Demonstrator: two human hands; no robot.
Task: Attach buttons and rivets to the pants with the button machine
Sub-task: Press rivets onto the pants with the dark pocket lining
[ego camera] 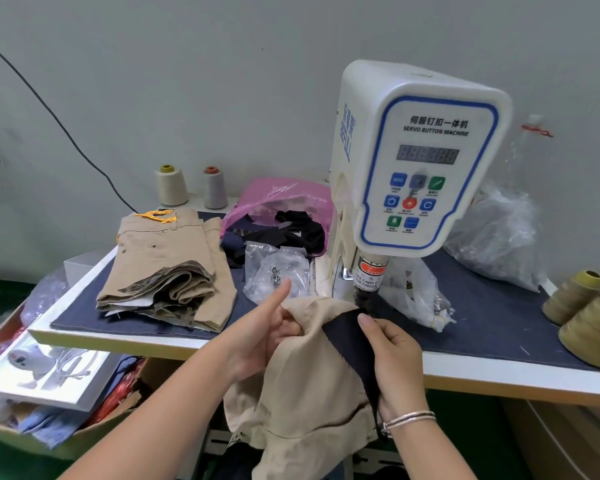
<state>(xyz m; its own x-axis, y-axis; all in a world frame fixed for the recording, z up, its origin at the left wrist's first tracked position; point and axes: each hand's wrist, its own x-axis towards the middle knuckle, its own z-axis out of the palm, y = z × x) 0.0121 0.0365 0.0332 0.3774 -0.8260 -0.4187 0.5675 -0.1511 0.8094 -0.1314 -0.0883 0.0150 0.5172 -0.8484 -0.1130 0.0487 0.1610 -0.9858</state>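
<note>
I hold a pair of tan pants (pixel 309 403) in front of the white servo button machine (pixel 416 161), their top edge just under its punch head (pixel 368 289). My left hand (pixel 264 334) grips the tan cloth from the left, thumb pointing up. My right hand (pixel 392 355) pinches a dark navy strip of fabric (pixel 347 334) that lies across the pants. The rest of the pants hangs down below the table edge. A clear bag of small metal pieces (pixel 274 271) lies left of the machine base.
A stack of folded tan pants (pixel 167 271) sits on the navy mat (pixel 499 317) at left. Behind are a pink bag (pixel 278 199) with dark scraps and two thread cones (pixel 187 185). Clear bags (pixel 496 237) and olive thread cones (pixel 582 313) lie right. A box of clutter (pixel 49 393) is below left.
</note>
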